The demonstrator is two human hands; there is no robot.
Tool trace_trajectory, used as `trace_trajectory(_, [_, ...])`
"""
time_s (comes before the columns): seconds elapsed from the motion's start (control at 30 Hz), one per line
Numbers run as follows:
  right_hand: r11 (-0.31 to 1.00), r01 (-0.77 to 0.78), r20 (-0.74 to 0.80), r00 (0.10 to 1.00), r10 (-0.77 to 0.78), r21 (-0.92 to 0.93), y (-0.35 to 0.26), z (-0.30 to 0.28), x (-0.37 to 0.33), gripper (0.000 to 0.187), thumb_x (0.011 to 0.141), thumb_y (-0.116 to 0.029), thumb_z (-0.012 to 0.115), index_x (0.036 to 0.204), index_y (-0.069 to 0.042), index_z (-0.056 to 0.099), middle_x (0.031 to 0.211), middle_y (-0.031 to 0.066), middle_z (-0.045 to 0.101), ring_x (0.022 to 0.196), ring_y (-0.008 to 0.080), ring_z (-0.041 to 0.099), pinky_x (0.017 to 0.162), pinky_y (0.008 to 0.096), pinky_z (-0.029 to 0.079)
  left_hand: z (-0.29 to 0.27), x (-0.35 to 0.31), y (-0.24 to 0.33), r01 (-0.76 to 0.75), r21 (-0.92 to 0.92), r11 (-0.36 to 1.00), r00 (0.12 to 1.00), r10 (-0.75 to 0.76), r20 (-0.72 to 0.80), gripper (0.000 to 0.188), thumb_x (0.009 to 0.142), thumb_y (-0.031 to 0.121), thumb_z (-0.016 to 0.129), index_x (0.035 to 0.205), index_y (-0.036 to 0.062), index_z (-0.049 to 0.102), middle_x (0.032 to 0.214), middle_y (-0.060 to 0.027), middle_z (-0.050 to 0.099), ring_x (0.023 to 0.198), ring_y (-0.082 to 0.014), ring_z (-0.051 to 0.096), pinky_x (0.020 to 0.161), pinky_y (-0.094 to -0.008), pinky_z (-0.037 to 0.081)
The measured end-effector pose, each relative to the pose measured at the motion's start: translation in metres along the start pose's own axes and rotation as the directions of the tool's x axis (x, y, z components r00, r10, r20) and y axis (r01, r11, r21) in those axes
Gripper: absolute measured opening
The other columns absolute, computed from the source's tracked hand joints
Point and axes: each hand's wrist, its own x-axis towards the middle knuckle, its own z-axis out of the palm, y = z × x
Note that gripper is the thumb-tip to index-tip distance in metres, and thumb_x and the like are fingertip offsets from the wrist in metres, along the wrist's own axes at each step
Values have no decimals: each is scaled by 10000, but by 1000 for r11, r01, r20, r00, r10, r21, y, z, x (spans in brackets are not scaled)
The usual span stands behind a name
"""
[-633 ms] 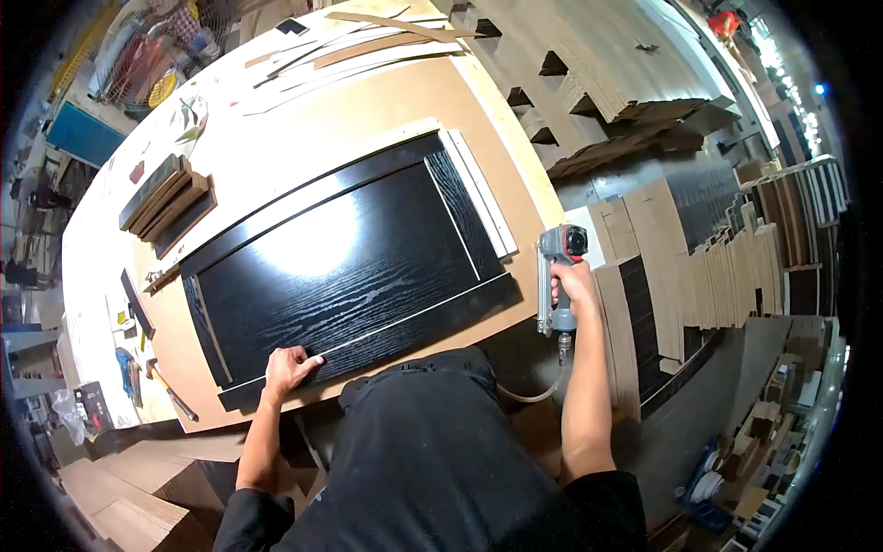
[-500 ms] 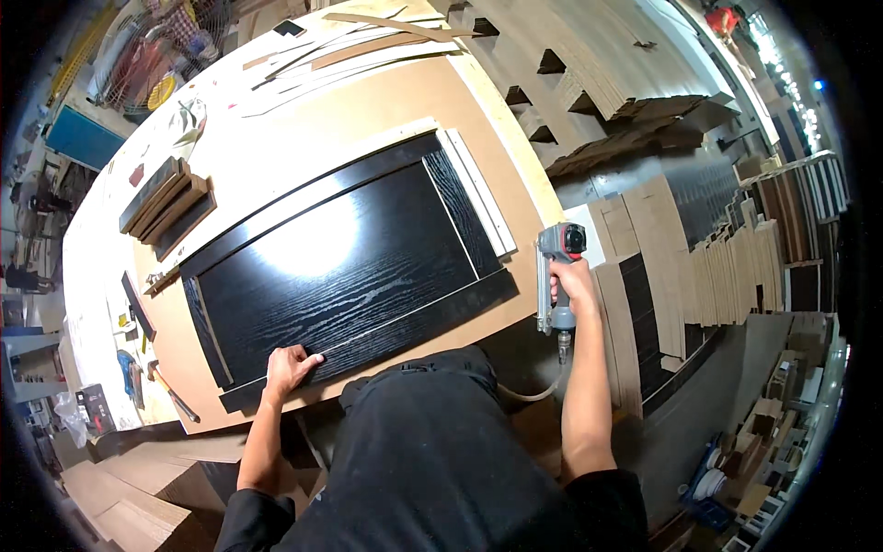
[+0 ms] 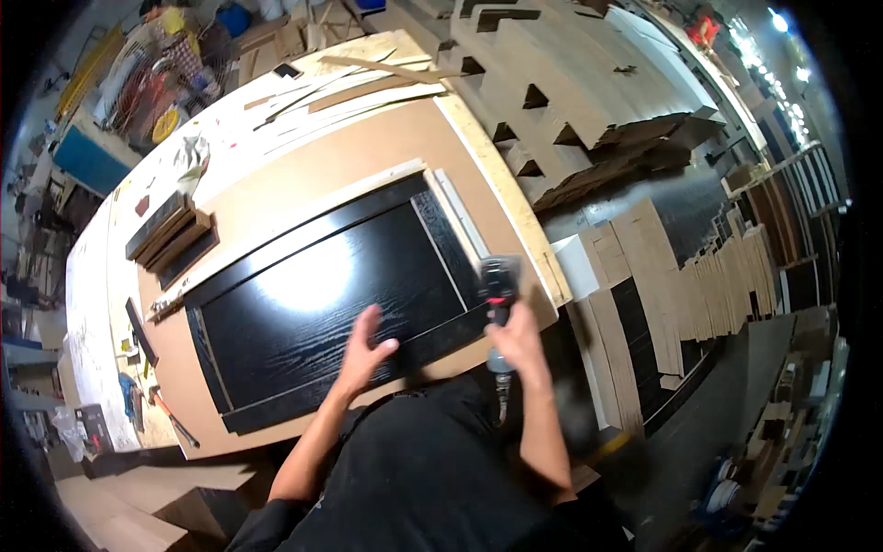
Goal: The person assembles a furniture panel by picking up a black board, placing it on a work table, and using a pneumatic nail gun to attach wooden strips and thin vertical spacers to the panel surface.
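Observation:
A black wood-grain framed panel (image 3: 303, 294), like a cabinet door, lies on the brown board covering the workbench. Pale strips (image 3: 457, 213) run along its right end and a light wood strip (image 3: 303, 227) along its far edge. Above the panel's near rail is my left hand (image 3: 365, 354), fingers stretched and thumb apart, holding nothing; whether it touches the panel I cannot tell. My right hand (image 3: 521, 345) grips an air nail gun (image 3: 499, 279) at the panel's near right corner. The gun is blurred, and its nose is hidden.
Dark wood pieces (image 3: 168, 232) are stacked on the bench's left, with a hammer (image 3: 175, 419) near its front corner. Loose strips (image 3: 368, 87) and a phone (image 3: 287, 70) lie at the far end. Brown boards (image 3: 635, 304) are stacked right. Another person (image 3: 170, 28) is far left.
My right hand has brought the nail gun left to the panel's right corner. My left hand has left the near edge, moved right, and opened over the panel.

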Motion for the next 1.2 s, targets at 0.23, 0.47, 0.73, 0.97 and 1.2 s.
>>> trace_trajectory(0.23, [823,511,6,850,-526,-250,-99,34,-42,590,708,-34,658,1263,84,496,1145,284,584,1076,454,566,960,487,461,74,37,81,141,-714,686,908,199,370,950,816,753,554,1472,83,402,1434,-146,494,1288,-313,487,1116,-467,354])
trace_trajectory(0.47, [889,392,-435,776,-457,-236,-50,-13,-43,383,843,-328,741,1050,-12,679,1016,144,675,1000,306,633,866,381,491,65,29,103,228,-877,424,924,190,332,1078,683,942,445,1417,153,452,1314,-192,552,1097,-439,564,692,-542,532])
trace_trajectory(0.73, [695,-98,245,962,-116,713,-27,-25,-56,562,963,-529,576,1084,15,649,870,7,631,759,64,562,637,237,489,62,63,127,213,-865,454,897,260,358,1091,694,954,391,1324,70,498,1123,-203,635,790,-406,662,499,-431,524])
trace_trajectory(0.97, [941,309,-435,872,-225,134,-70,-9,-78,508,979,-431,566,770,27,633,693,212,611,642,388,612,575,446,439,114,70,99,212,-644,735,977,-159,139,882,797,900,315,984,85,595,678,-54,590,582,-210,573,585,-346,505])
trace_trajectory(1.2, [747,-35,-131,978,162,664,-42,-2,-98,439,1023,-383,521,949,40,613,758,29,591,633,98,581,576,230,487,115,85,83,112,-779,616,981,-193,-11,841,817,896,259,866,102,532,615,-54,510,522,-207,515,549,-324,464])
